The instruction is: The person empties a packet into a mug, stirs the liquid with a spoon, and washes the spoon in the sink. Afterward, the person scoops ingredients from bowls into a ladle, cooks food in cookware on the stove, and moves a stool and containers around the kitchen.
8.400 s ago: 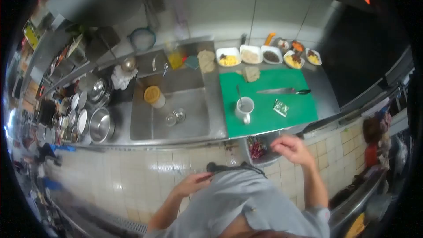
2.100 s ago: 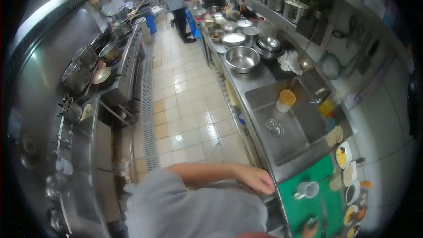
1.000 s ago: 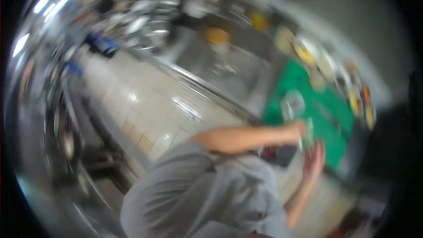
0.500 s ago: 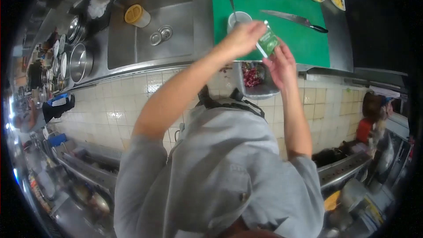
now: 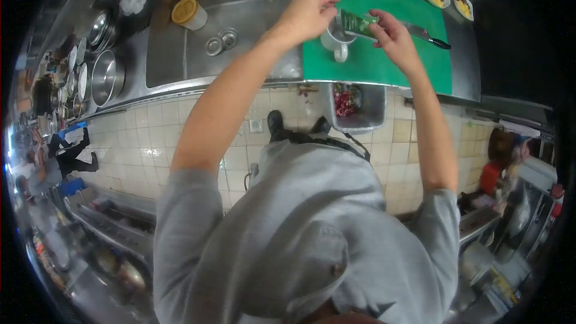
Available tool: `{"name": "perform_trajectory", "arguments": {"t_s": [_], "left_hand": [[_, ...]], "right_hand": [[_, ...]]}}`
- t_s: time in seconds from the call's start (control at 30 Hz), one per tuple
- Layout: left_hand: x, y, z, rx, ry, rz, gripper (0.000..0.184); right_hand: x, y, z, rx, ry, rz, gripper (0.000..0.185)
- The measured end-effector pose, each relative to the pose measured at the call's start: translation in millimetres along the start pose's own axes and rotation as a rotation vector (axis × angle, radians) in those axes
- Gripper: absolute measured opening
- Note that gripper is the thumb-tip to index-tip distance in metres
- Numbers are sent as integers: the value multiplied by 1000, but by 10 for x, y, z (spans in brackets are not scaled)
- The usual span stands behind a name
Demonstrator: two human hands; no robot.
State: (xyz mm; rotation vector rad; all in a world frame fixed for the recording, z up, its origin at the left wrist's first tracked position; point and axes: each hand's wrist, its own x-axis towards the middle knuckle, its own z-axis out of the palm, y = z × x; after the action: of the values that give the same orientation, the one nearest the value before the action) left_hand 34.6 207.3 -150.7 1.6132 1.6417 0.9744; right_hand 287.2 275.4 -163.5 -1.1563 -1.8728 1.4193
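1. the right hand (image 5: 395, 37) has its fingers closed on a green packet (image 5: 360, 25), one end of it over the mouth of a white mug (image 5: 333, 41).
2. the left hand (image 5: 303, 19) is raised just beside the packet, fingers bent together; i cannot tell whether they grip anything.
3. the mug stands on a green board (image 5: 384, 73) on the bench (image 5: 467, 78), handle toward the near edge.
4. a knife (image 5: 441, 43) lies partly hidden behind the right hand.
5. a grey bin (image 5: 378, 107) holds reddish scraps (image 5: 345, 102).
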Motion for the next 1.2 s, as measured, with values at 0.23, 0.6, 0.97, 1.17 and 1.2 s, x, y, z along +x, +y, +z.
{"name": "perform_trajectory", "arguments": {"t_s": [0.23, 0.6, 0.97, 1.17, 1.2], "left_hand": [[-52, 21, 56, 203, -24, 187, 46], [-44, -82, 140, 92, -43, 81, 30], [-86, -126, 178, -152, -81, 183, 39], [-34, -123, 134, 91, -98, 29, 36], [-61, -110, 139, 92, -100, 30, 36]], "right_hand": [[108, -523, 156, -591, -176, -358, 36], [136, -573, 165, -520, -81, -478, 35], [92, -291, 156, -544, 31, -485, 23], [78, -221, 168, -521, 29, -447, 22], [79, -209, 164, -520, 30, -445, 22]]}}
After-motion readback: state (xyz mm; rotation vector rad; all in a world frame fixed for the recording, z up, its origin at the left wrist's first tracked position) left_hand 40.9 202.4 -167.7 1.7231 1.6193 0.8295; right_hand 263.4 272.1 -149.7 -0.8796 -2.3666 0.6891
